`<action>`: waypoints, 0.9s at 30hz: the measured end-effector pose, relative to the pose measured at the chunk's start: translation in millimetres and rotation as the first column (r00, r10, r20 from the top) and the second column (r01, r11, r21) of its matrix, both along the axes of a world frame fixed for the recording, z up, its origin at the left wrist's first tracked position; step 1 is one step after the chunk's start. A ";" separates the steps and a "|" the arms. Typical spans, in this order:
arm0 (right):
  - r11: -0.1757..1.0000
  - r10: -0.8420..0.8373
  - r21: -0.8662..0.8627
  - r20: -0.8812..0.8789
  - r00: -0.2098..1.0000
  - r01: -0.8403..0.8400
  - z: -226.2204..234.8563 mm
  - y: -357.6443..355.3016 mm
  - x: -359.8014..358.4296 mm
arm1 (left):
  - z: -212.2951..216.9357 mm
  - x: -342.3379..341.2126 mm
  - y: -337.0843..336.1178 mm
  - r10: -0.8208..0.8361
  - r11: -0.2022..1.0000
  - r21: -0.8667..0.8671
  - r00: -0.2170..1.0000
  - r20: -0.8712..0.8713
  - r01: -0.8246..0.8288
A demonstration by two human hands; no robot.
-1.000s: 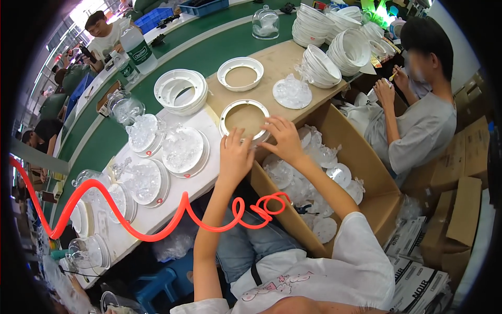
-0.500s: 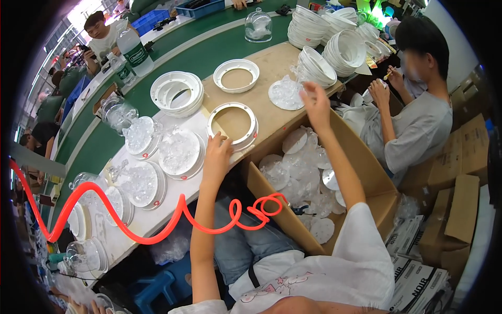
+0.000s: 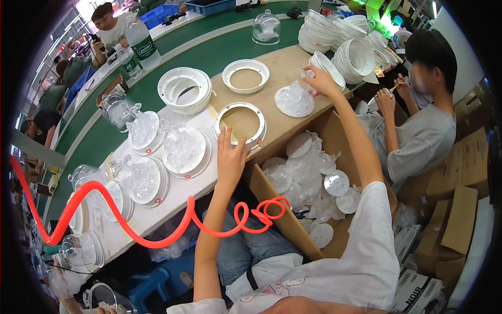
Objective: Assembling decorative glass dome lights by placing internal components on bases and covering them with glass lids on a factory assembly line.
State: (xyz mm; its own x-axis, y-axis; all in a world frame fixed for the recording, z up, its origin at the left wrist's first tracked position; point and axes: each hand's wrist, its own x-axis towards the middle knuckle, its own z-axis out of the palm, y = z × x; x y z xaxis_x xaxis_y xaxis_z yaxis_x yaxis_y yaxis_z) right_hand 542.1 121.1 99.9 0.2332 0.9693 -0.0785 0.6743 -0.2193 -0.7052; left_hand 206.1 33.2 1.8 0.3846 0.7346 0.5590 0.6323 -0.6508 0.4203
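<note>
My left hand point(image 3: 232, 159) rests at the near edge of a white plastic ring point(image 3: 219, 119), its fingers spread and touching the rim. The ring lies on the brown board. To its right, a white disc topped with crumpled clear plastic point(image 3: 294, 100) lies near the board's edge. My right hand point(image 3: 321, 82) is over the far right side of that disc, its fingers curled in on a bit of clear plastic; the fingertips are partly hidden. Another white ring point(image 3: 246, 76) lies farther back, and stacked rings point(image 3: 184, 90) stand to the left.
An open cardboard box point(image 3: 272, 201) full of discs and clear plastic stands at the table's near side. Several plastic-topped ring stacks point(image 3: 184, 152) line the left. White bowl-shaped rings point(image 3: 355, 58) pile up at the back right. A red coiled hose point(image 3: 157, 242) crosses the foreground. A co-worker point(image 3: 426, 110) sits at right.
My right hand has moved away from me, and its fingers have closed in by the clear plastic. The fingers of my left hand have spread along the ring's rim. The view has shifted slightly.
</note>
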 end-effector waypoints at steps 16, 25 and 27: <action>0.992 0.122 0.010 -0.156 0.980 -0.122 -19.4 -56.6 -33.3 | -0.6 -8.5 -9.0 0.004 0.997 -0.074 0.985 0.171 0.009; 0.971 0.028 0.237 -0.018 0.999 -0.023 -39.5 -40.6 -36.2 | -8.6 -10.4 -8.6 0.106 0.993 -0.073 0.972 0.209 -0.093; 0.973 0.052 0.228 -0.101 0.994 -0.028 -42.0 -37.8 -34.5 | -9.0 -12.5 -9.2 0.103 0.993 -0.085 0.973 0.208 -0.087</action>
